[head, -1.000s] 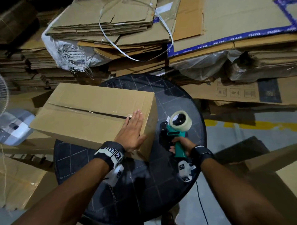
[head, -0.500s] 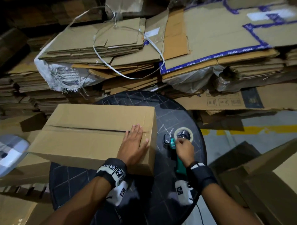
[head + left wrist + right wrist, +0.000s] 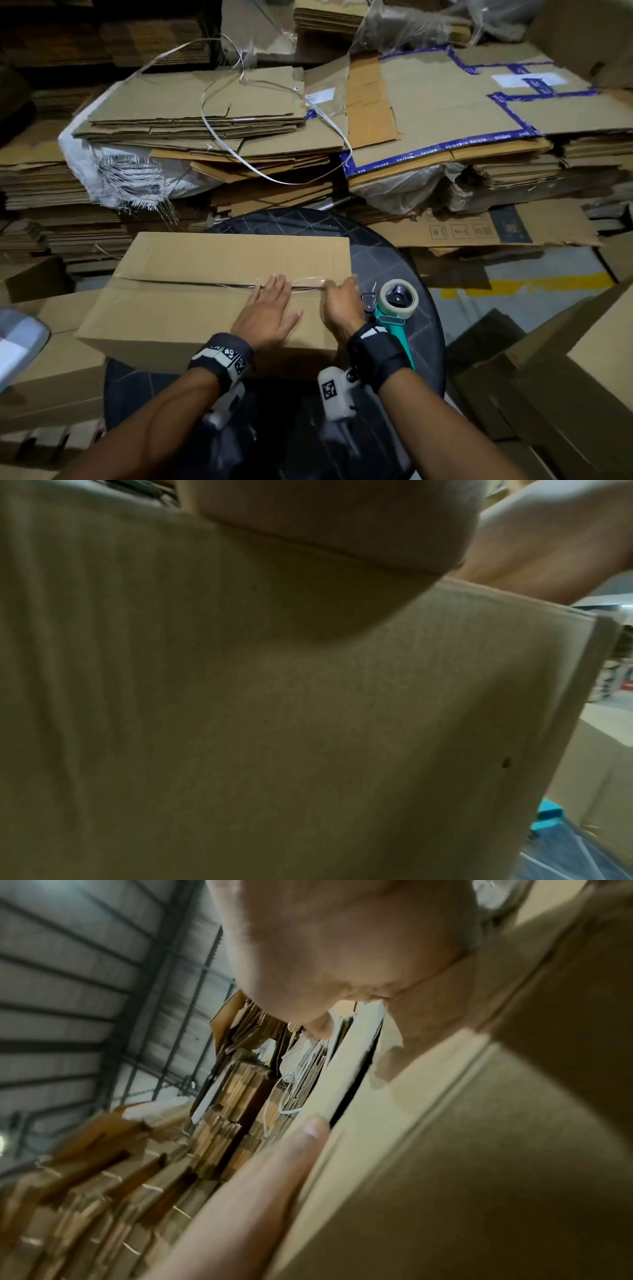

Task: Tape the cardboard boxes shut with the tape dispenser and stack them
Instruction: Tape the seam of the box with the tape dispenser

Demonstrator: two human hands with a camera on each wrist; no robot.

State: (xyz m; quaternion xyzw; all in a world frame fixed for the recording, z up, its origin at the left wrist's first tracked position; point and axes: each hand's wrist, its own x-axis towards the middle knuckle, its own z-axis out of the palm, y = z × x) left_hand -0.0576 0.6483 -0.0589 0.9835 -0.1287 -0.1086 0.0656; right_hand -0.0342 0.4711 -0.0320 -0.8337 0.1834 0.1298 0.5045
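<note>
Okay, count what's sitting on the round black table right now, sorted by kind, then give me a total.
Cardboard box: 1
Tape dispenser: 1
Hands resting on the box: 2, left hand and right hand
Total: 4

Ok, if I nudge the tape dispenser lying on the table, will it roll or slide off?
Probably slides rather than rolls: the dispenser lies on its side, teal handle braking the roll. It looks light, so a small push may shift it. It rests near the table's right edge, so push gently.
</note>
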